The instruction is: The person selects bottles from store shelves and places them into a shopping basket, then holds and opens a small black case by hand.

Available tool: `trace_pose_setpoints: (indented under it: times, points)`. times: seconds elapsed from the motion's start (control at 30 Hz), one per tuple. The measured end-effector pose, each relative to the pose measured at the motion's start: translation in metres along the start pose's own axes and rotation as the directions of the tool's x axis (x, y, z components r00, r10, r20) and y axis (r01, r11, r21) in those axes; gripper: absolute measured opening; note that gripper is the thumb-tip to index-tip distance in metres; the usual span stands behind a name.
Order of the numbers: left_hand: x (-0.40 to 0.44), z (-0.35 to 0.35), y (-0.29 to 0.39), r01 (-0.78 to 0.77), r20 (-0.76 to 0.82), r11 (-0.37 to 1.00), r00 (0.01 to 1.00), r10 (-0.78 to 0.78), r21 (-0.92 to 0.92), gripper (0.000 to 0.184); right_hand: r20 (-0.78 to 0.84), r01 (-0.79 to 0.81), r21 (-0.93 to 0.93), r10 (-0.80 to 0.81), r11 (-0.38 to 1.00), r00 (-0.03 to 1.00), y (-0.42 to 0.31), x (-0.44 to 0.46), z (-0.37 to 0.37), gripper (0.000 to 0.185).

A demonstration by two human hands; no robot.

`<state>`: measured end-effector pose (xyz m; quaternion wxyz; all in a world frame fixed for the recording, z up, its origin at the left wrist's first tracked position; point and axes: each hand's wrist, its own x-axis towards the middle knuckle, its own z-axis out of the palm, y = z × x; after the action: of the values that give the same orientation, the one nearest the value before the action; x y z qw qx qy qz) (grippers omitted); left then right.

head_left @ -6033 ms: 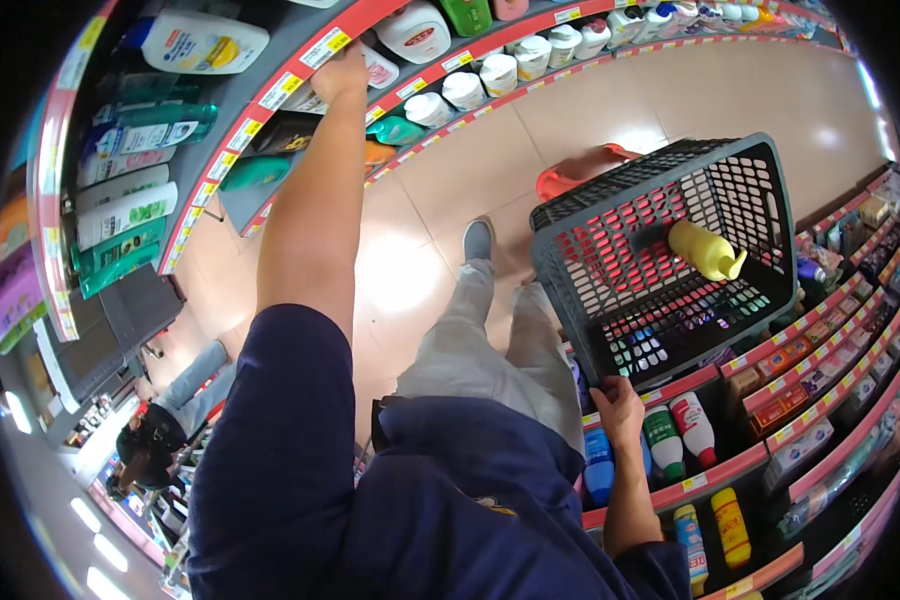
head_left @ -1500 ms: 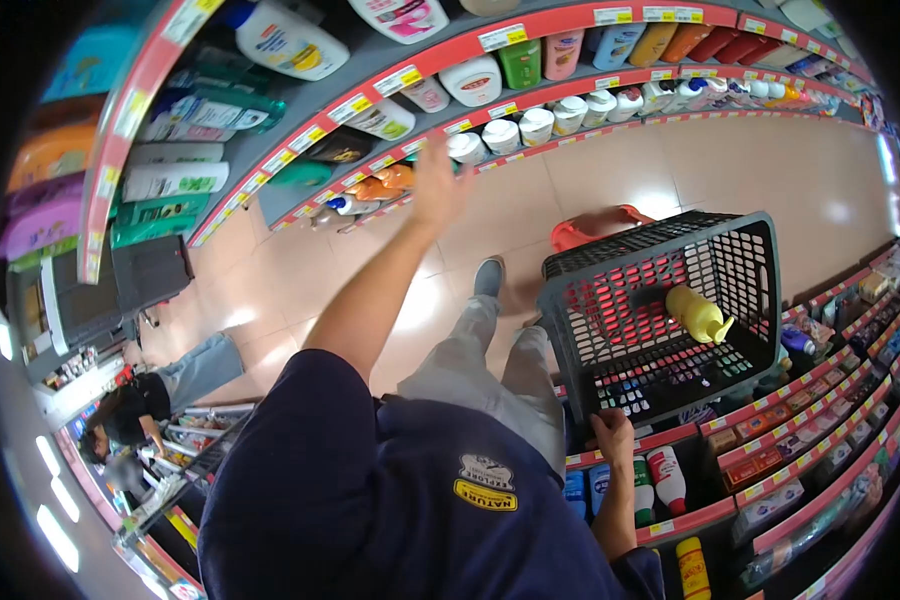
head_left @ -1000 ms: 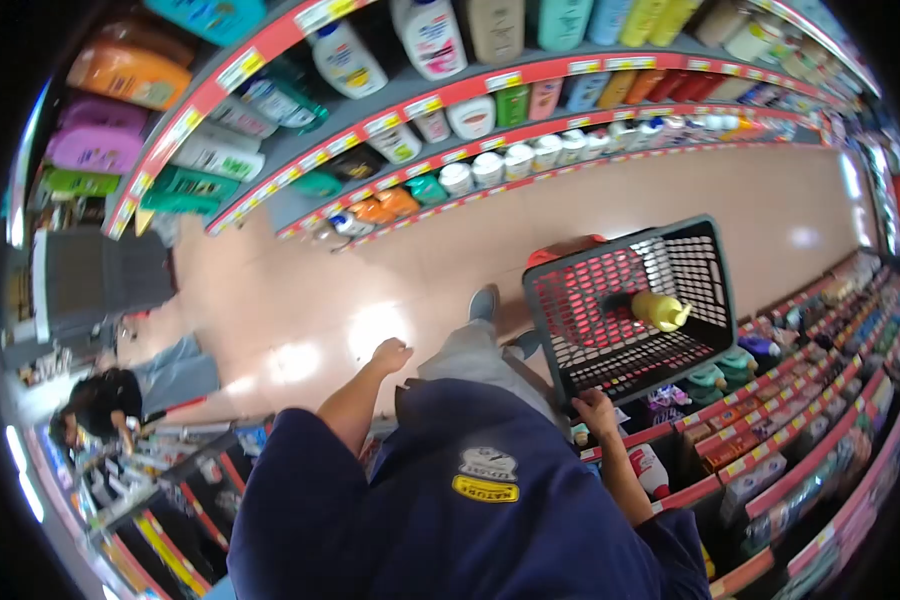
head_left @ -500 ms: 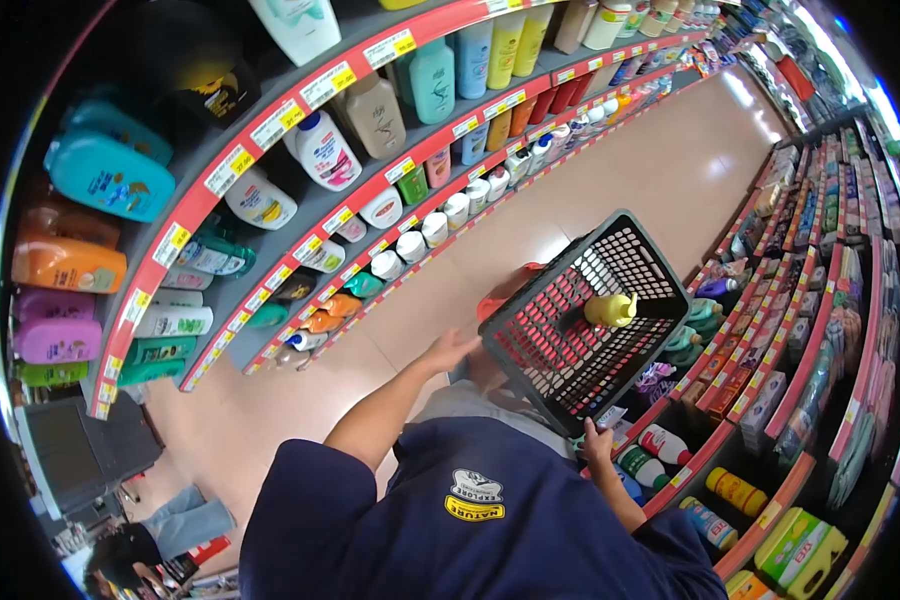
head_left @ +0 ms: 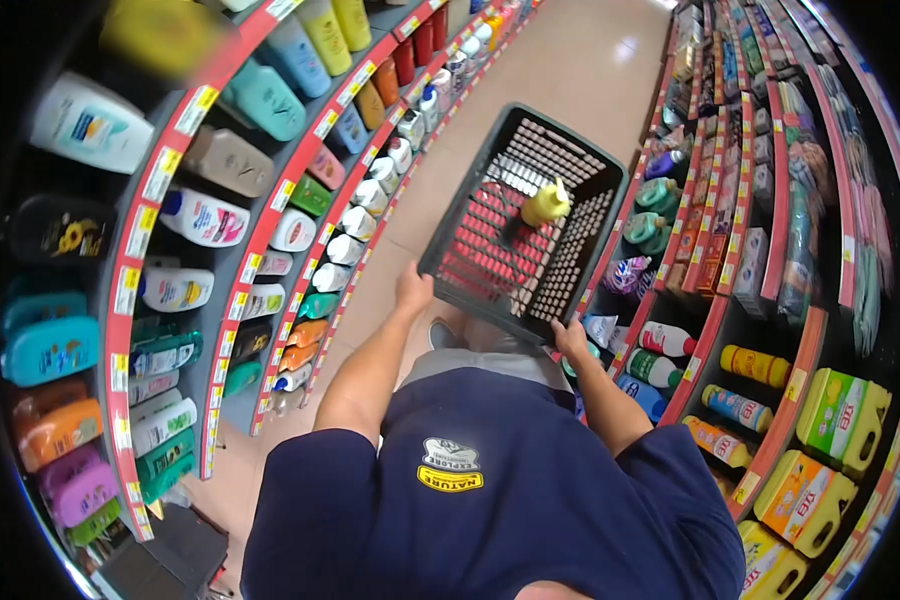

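A black shopping basket (head_left: 600, 165) with pierced sides is in front of my body, tilted in the head view. My left hand (head_left: 413, 288) is closed on its near left corner. At the near right corner my right hand (head_left: 572, 340) grips the rim. Inside the basket stands a yellow pump bottle (head_left: 546, 204), with red showing through the holes around it. The fingertips of both hands are partly hidden by the rim.
Shelves of shampoo and lotion bottles (head_left: 210, 217) line the left side. On the right, shelves hold detergent jugs (head_left: 843, 422), bottles and packets. A tiled aisle floor (head_left: 560, 50) runs ahead between them. A dark box-like object (head_left: 165, 555) is at the lower left.
My left hand, open and apart from the basket before, has closed on its corner. The view has turned, and the basket now appears further left and higher.
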<state>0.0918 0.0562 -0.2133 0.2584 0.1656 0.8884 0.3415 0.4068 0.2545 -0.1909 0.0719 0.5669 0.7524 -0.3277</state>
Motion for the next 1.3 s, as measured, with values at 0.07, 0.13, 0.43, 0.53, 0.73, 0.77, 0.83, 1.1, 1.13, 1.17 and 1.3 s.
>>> trace_pose_setpoints:
  times: [0.07, 0.13, 0.43, 0.53, 0.73, 0.77, 0.83, 1.1, 1.13, 1.17, 1.3]
  points:
    - [0.024, -0.010, 0.006, -0.003, -0.006, 0.999, 1.000, 0.004, 0.040, 0.033, 0.009, 0.035, 0.200, -0.038, 0.979, 0.999, 0.030, 0.041, 0.040, 0.034]
    - [0.046, -0.025, 0.017, 0.015, -0.032, 0.998, 0.999, -0.013, 0.057, 0.031, 0.037, 0.026, 0.225, -0.035, 0.974, 0.999, 0.003, 0.055, 0.039, 0.032]
    - [0.075, -0.036, 0.030, 0.149, -0.121, 0.987, 0.982, -0.142, 0.053, 0.036, 0.383, -0.079, 0.483, -0.129, 0.872, 0.915, -0.062, 0.048, -0.003, 0.028]
    - [0.064, -0.018, 0.025, 0.179, -0.288, 0.983, 0.941, -0.180, -0.029, 0.046, 0.614, -0.130, 0.265, -0.063, 0.955, 0.787, -0.068, 0.067, -0.041, 0.041]
    - [0.019, 0.039, 0.059, 0.441, -0.412, 0.867, 0.762, -0.499, -0.232, 0.074, 0.791, 0.421, 0.060, -0.301, 0.905, 0.533, -0.088, 0.171, -0.145, 0.037]
    - [0.010, 0.053, 0.062, 0.520, -0.362, 0.825, 0.741, -0.565, -0.222, 0.077, 0.757, 0.439, 0.115, -0.365, 0.891, 0.542, -0.095, 0.193, -0.156, 0.035]
    - [-0.011, 0.060, 0.088, 0.584, -0.191, 0.741, 0.727, -0.659, -0.331, 0.077, 0.657, 0.526, 0.200, -0.511, 0.827, 0.554, -0.111, 0.241, -0.169, 0.033]
    - [-0.042, 0.135, 0.102, 0.605, -0.221, 0.703, 0.678, -0.701, -0.374, 0.056, 0.274, 0.911, -0.007, -0.875, 0.413, 0.399, -0.204, 0.329, -0.118, 0.058]
    - [-0.045, 0.136, 0.106, 0.585, -0.232, 0.714, 0.687, -0.689, -0.386, 0.054, 0.352, 0.883, -0.018, -0.824, 0.468, 0.444, -0.214, 0.322, -0.119, 0.058]
    - [-0.048, 0.134, 0.107, 0.593, -0.202, 0.705, 0.692, -0.693, -0.390, 0.054, 0.368, 0.883, -0.045, -0.814, 0.467, 0.449, -0.215, 0.323, -0.112, 0.056]
    - [-0.050, 0.124, 0.111, 0.602, -0.095, 0.685, 0.719, -0.688, -0.410, 0.055, 0.392, 0.926, -0.009, -0.851, 0.376, 0.350, -0.175, 0.379, -0.071, 0.047]
